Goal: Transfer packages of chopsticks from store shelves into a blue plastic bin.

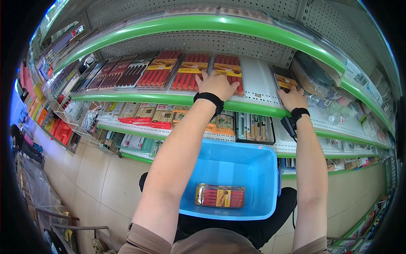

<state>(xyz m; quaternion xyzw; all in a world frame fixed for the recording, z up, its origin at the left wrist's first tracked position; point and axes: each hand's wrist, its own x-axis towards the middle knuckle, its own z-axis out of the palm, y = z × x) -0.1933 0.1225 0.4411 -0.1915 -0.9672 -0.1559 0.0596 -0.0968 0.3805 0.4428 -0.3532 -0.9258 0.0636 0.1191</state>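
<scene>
My left hand (217,85) rests with spread fingers over two flat clear packs of red chopsticks with yellow bands, the middle pack (190,63) and the right pack (227,60). My right hand (293,97) has its fingertips on the near part of a dark flat pack with a yellow band (282,75), farther right on the same shelf (258,76). Its grip is partly hidden by the hand. In the blue plastic bin (234,152) before me lie red chopstick packs (220,196), seemingly stacked.
More chopstick packs (131,71) line the shelf to the left. Clear plastic-wrapped goods (314,79) crowd its right end. Green shelf edges (203,23) run above and below my hands. A wire basket (82,123) stands at the left.
</scene>
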